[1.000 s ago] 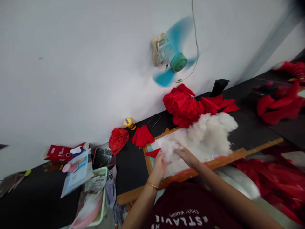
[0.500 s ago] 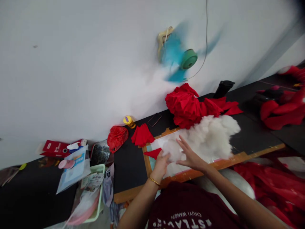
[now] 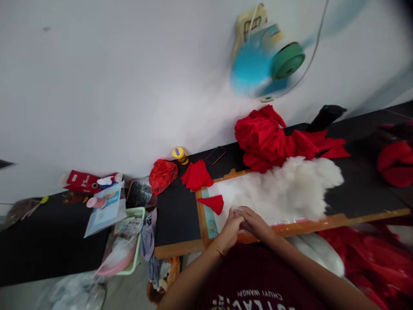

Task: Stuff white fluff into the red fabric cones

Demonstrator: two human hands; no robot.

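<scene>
My left hand (image 3: 231,227) and my right hand (image 3: 254,220) are together at the front edge of the white work sheet, fingers closed. A tuft of white fibre stuffing is gathered between them, mostly hidden by the fingers. Just beyond and to the right spreads a large pile of white stuffing (image 3: 300,185). A red pointed fabric piece (image 3: 213,203) lies flat to the left of my hands, apart from them. Farther back on the left is a fanned stack of red fabric pieces (image 3: 197,174).
A big heap of red fabric (image 3: 264,140) sits behind the stuffing, beneath a spinning wall fan (image 3: 287,60). A phone (image 3: 216,155), a yellow-lidded jar (image 3: 180,155) and a red plastic bag (image 3: 163,176) line the back. At left stands a green-rimmed basket (image 3: 138,245).
My right hand, spread open before, has closed in against my left hand. The red pointed piece now lies uncovered beside them. The camera view has shifted slightly.
</scene>
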